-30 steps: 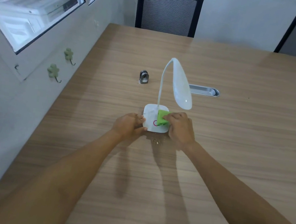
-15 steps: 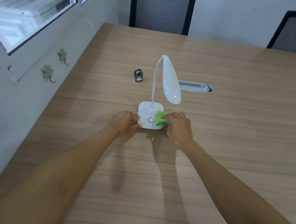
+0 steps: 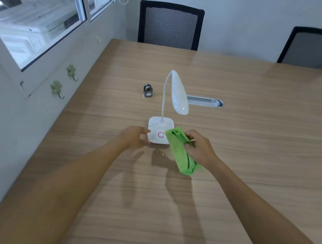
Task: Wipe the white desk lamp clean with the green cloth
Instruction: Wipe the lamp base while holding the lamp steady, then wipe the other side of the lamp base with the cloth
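Note:
The white desk lamp [image 3: 160, 128] stands upright in the middle of the wooden table [image 3: 252, 151], its curved neck rising to a drooping oval head. A pink ring marks its square base. My left hand [image 3: 134, 137] grips the base's left edge. My right hand [image 3: 200, 147] holds the folded green cloth [image 3: 181, 151], which hangs down from the hand. The cloth's upper end touches the base's right front corner. Small crumbs [image 3: 160, 152] lie on the table just in front of the base.
A small grey metal object [image 3: 148, 90] stands behind the lamp to the left. A silver cable slot [image 3: 205, 102] is set in the table behind the lamp. Two black chairs [image 3: 169, 24] stand at the far edge. The wall with hooks [image 3: 57, 89] runs along the left.
My right hand has lifted the cloth off the top of the base and drawn it to the base's right front corner; more cloth now hangs loose. My left hand stays on the base.

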